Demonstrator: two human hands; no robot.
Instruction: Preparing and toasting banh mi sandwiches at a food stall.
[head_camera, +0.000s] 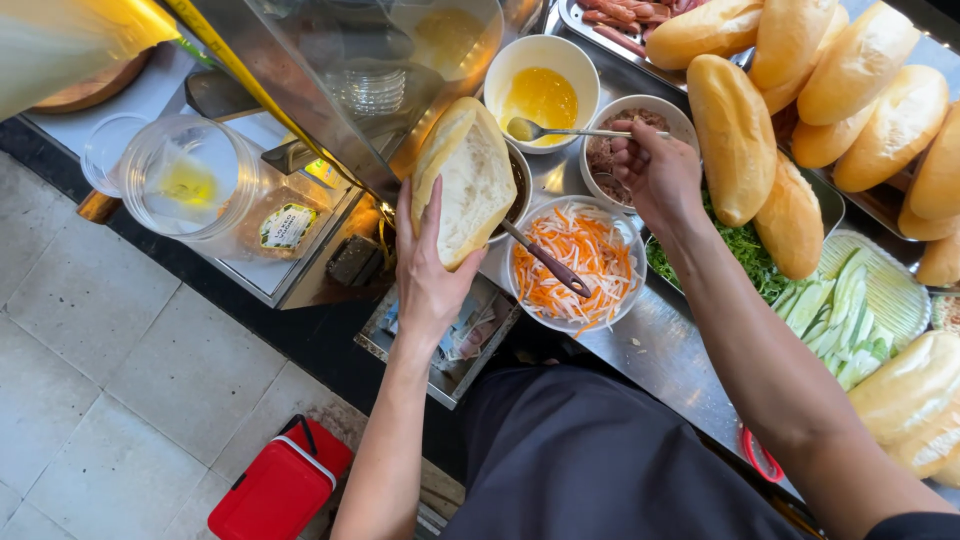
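While your left hand cups the split bread roll from below, fingers wrapped round its crust, cut face up and open over the bench, your right hand pinches the spoon, fingers together on its handle, bowl resting across the yellow sauce bowl.

Four bowls, two spoons

The location was a street sandwich stall: a stainless-steel counter held stacked baguettes, bowls of fillings, and a glass display case above tiled pavement.
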